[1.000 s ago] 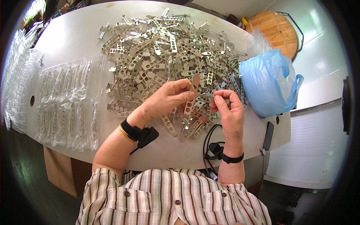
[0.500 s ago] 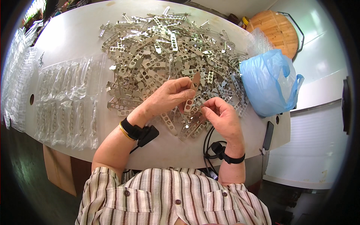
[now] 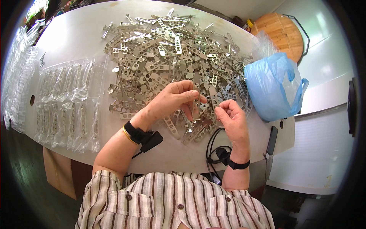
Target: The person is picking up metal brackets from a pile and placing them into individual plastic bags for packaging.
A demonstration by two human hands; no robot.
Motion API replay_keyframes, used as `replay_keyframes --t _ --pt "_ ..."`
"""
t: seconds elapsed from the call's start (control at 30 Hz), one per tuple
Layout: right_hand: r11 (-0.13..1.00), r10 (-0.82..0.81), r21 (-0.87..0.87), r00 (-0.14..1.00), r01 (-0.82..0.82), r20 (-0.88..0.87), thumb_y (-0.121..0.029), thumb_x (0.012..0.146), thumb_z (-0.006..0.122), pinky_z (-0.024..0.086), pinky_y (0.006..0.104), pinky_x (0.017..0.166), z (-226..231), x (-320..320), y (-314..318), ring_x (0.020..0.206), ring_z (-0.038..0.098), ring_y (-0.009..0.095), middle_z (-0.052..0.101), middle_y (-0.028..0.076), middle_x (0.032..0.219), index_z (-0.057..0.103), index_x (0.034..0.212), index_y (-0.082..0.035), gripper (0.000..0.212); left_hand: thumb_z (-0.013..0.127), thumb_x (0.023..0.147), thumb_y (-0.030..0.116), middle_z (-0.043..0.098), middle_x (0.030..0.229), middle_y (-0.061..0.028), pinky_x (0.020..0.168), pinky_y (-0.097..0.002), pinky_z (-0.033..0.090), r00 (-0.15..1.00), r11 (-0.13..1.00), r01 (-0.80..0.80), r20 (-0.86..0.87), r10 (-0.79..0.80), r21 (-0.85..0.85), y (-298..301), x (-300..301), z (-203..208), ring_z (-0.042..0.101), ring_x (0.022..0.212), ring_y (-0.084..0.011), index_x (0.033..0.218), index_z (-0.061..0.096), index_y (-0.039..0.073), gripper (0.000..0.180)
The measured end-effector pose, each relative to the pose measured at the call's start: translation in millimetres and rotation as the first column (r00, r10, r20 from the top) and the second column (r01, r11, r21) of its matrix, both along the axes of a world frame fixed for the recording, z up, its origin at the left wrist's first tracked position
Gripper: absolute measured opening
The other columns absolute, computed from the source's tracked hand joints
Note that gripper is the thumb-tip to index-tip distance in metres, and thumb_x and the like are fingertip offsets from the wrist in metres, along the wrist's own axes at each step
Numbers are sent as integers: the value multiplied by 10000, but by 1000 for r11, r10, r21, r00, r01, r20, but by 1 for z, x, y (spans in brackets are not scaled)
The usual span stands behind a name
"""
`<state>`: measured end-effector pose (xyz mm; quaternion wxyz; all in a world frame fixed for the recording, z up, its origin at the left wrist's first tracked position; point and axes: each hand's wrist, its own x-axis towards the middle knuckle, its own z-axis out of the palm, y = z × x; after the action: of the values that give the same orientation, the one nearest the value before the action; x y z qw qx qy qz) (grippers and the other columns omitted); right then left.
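Over the near side of a big heap of flat perforated metal strips (image 3: 152, 57), my left hand (image 3: 176, 98) pinches one metal strip (image 3: 196, 108) between thumb and fingers, held roughly upright. Its other fingers reach out beneath the strip. A short gap to the right, my right hand (image 3: 233, 119) has thumb and forefinger pressed together with the remaining fingers curled in. Whatever sits in that pinch, if anything, is too small to make out against the shiny pile.
At left lies a clear plastic tray (image 3: 101, 80) with bagged metal pieces; more clear trays (image 3: 19, 84) are stacked beyond it. A blue plastic bag (image 3: 270, 89) stands right of the heap. Black cable (image 3: 209, 152) and a dark slim object (image 3: 272, 140) lie near the front edge.
The strip in my left hand has turned to a narrower view. My right hand has shifted slightly right, away from the strip.
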<state>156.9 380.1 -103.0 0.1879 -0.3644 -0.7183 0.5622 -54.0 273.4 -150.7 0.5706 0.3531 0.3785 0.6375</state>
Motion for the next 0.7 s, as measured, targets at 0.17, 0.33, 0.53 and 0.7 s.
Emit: replay_keyframes --t 0.17,0.33,0.53,0.7 --pt "998 -48 -34 997 46 -63 -114 990 658 451 189 647 1 0 -1 732 565 32 633 -24 826 596 1004 -29 106 571 1044 205 717 1082 -196 583 -291 634 964 993 108 237 -117 50 0 2 -6 721 739 -166 1128 587 -18 238" --pt "998 -56 -31 997 54 -62 -98 985 660 449 179 640 1 -3 -3 733 571 27 634 -25 830 593 999 -34 94 572 1041 194 716 1076 -198 562 -288 635 959 994 105 260 -110 31 -2 1 -1 723 739 -174 1122 588 -26 235" --pt "998 -58 -36 995 55 -81 -99 984 662 457 184 640 2 -3 -5 734 579 29 636 -26 834 592 994 -38 94 570 1041 185 717 1073 -199 570 -291 635 964 993 114 237 -117 26 1 1 -2 724 753 -173 1126 588 -24 226" --pt "998 -53 -27 993 50 -104 -98 979 668 461 183 647 -1 -4 -6 738 582 30 634 -26 835 590 989 -37 99 573 1041 189 717 1075 -199 583 -293 633 973 995 104 205 -103 6 -1 1 -5 724 773 -170 1118 585 -18 221"
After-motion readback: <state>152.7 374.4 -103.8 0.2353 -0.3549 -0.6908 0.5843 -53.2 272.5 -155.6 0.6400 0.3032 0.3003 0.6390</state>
